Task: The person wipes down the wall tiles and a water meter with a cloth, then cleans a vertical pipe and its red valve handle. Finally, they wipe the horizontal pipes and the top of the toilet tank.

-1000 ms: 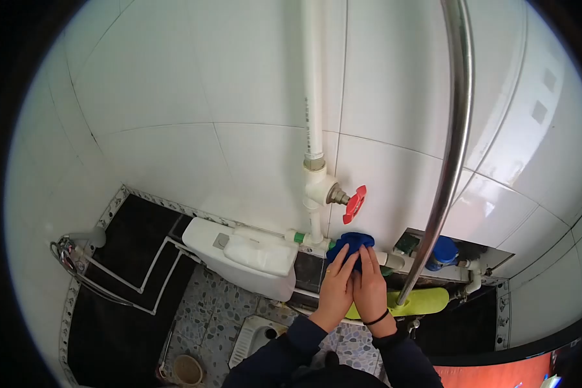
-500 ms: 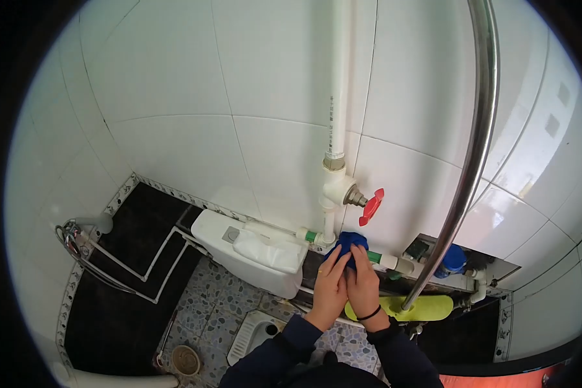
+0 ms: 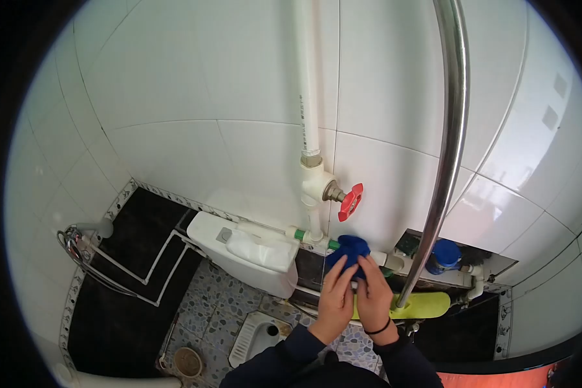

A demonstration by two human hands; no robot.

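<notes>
A crumpled blue cloth (image 3: 349, 249) lies over the white horizontal pipe (image 3: 377, 258) along the wall, just right of the pipe joint. Both hands are on its lower edge. My left hand (image 3: 334, 299) grips it with bent fingers, and my right hand (image 3: 374, 299), with a black band at the wrist, holds it from the right. The fingertips partly sink into the folds. Above the cloth, a red valve handle (image 3: 351, 202) sticks out from the white vertical pipe (image 3: 308, 84).
A white cistern (image 3: 265, 278) stands left of my hands, above a squat toilet (image 3: 257, 336). On the right, a metal pole (image 3: 449, 149) meets a yellow-green flat head (image 3: 427, 305). Behind it, a blue-lidded meter (image 3: 445, 253) sits in a wall recess. A bucket (image 3: 187, 362) is lower left.
The cloth and both hands have slid right along the pipe; a green band now shows left of the cloth. My hands are slightly farther apart. The view has shifted a little.
</notes>
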